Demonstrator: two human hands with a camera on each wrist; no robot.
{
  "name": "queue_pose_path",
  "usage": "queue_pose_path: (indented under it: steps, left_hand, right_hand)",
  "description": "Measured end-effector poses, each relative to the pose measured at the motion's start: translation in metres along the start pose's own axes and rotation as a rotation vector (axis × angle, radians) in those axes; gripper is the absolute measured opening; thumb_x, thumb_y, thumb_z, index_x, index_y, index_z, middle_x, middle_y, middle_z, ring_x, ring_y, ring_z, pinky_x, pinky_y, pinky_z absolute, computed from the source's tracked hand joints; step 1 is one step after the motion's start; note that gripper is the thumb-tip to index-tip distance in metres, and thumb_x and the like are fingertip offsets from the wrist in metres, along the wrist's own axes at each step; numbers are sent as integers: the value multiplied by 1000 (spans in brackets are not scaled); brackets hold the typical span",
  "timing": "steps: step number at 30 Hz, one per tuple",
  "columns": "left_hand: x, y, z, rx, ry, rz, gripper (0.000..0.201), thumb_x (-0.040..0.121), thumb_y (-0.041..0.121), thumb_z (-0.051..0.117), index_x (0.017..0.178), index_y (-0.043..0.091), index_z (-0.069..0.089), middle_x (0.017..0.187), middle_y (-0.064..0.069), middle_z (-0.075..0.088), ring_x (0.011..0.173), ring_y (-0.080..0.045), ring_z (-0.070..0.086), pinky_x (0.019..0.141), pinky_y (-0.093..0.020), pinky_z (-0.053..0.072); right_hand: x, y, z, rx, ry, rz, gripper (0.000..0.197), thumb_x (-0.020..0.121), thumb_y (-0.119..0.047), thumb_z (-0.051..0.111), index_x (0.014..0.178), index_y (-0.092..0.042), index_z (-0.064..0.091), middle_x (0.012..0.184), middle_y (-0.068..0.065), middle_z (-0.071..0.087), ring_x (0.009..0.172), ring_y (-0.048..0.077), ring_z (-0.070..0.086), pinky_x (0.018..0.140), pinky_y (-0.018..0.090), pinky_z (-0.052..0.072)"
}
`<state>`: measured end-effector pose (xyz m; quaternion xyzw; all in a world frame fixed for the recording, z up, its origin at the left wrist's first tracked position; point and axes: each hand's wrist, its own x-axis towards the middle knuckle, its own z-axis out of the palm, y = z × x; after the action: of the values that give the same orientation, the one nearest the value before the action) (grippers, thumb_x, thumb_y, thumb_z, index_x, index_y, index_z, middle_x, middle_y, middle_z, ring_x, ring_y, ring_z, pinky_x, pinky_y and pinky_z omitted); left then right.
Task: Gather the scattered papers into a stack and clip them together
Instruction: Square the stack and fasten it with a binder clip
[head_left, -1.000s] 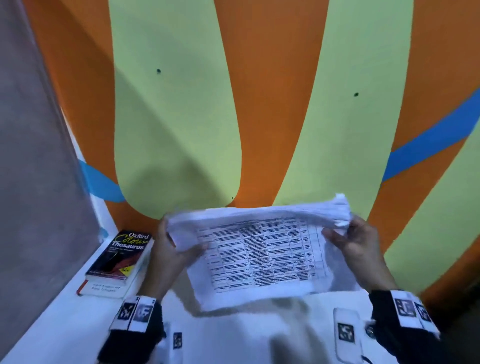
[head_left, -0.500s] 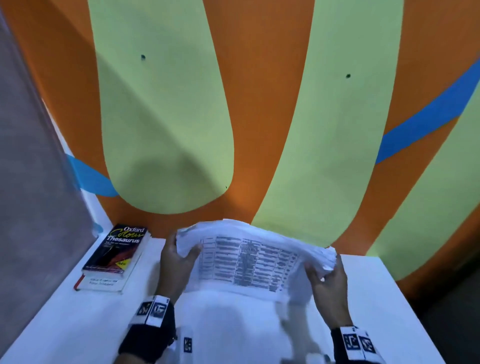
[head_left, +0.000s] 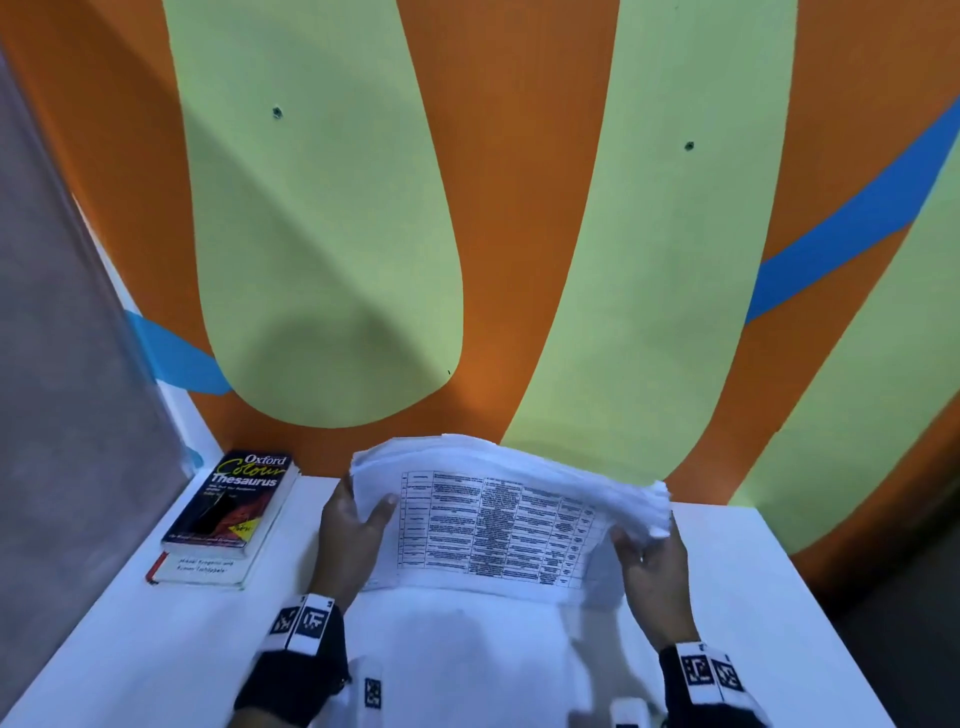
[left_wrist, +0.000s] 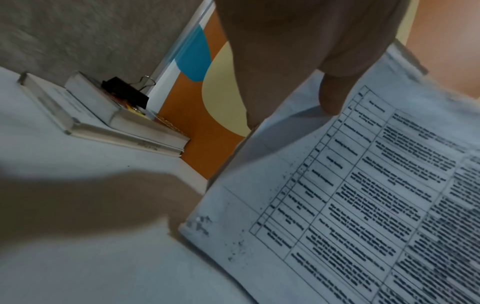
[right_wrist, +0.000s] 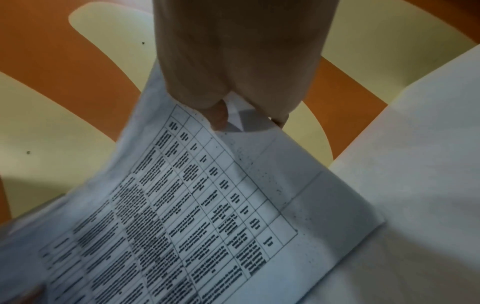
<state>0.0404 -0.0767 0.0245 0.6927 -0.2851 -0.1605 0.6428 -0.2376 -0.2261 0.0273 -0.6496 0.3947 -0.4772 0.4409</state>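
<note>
Both hands, the left hand (head_left: 352, 525) and the right hand (head_left: 652, 558), pinch opposite ends of the paper stack (head_left: 498, 519) (printed table uppermost), its lower edge standing on the white table (head_left: 779, 597).

Dim indoor light, soft shadows, blurred wrist views

One stack of papers (head_left: 498, 519), centre frame. Two books (head_left: 228, 509) piled at left. One black binder clip (left_wrist: 126, 92) on the upper book. Two hands; one white surface (head_left: 130, 649).
</note>
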Motion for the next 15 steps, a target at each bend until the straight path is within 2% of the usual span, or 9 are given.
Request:
queue_pose_path:
  steps: [1, 3, 5, 6, 8, 10, 11, 14, 15]
  left_hand:
    - [-2, 4, 0, -13, 3, 12, 41, 80, 32, 72, 117, 28, 56, 116, -2, 68, 108, -24, 64, 95, -54, 50]
    - [-4, 9, -1, -72, -2, 41, 48, 78, 35, 76, 120, 27, 54, 117, -1, 67, 109, -22, 64, 95, -51, 51]
    - [-5, 16, -2, -117, -15, 52, 45, 78, 46, 73, 116, 29, 55, 113, 0, 68, 106, -22, 64, 94, -49, 50]
    - [-5, 21, -3, -132, -19, 59, 42, 77, 54, 69, 110, 28, 58, 106, 0, 68, 100, -22, 64, 90, -48, 51]
    - [-2, 34, -2, -154, 12, 78, 44, 74, 62, 63, 98, 25, 59, 87, 1, 63, 79, -19, 57, 75, -38, 47]
    - [3, 48, 4, -152, 77, 69, 45, 75, 61, 64, 94, 20, 58, 78, 3, 55, 69, -13, 47, 64, -29, 39]
    - [6, 53, 8, -135, 116, 62, 43, 79, 56, 65, 93, 16, 57, 76, 3, 52, 66, -12, 44, 61, -27, 37]
    - [12, 59, 16, -77, 212, 33, 36, 88, 44, 61, 89, 9, 55, 71, 2, 48, 63, -15, 41, 58, -29, 35]
    - [14, 57, 18, -72, 231, 25, 34, 89, 42, 60, 88, 9, 54, 70, 1, 47, 63, -17, 41, 57, -30, 35]
  right_hand:
    - [1, -1, 1, 10, 7, -11, 50, 86, 12, 56, 132, -6, 44, 118, 10, 64, 97, -11, 61, 83, 4, 45]
    - [3, -2, 0, 5, 6, -21, 45, 85, 11, 59, 122, -11, 49, 112, 0, 64, 95, -12, 60, 79, 2, 45]
    - [5, 5, -3, 7, 3, -16, 43, 84, 6, 64, 116, -18, 50, 107, 0, 65, 90, 0, 63, 73, 5, 46]
    - [4, 7, -5, -1, -2, -13, 37, 84, 5, 65, 110, -18, 53, 103, 4, 67, 82, 7, 62, 68, 8, 46]
    - [3, 9, -7, -22, -13, -30, 28, 85, 4, 65, 97, -19, 55, 86, 5, 66, 66, 1, 56, 58, 9, 42]
    - [2, 10, -6, -28, -11, -37, 29, 85, 7, 63, 86, -20, 52, 68, -10, 53, 53, -8, 51, 51, 5, 36]
    - [1, 8, -6, -25, -6, -48, 31, 85, 8, 62, 83, -21, 50, 66, -13, 49, 52, -9, 50, 51, 5, 36]
    - [0, 6, -7, -4, -9, -65, 30, 85, 7, 63, 87, -21, 53, 76, -4, 61, 63, -4, 56, 60, 7, 42]
    - [0, 5, -8, -8, -4, -66, 31, 85, 7, 63, 88, -22, 52, 73, -6, 59, 61, -5, 55, 59, 6, 41]
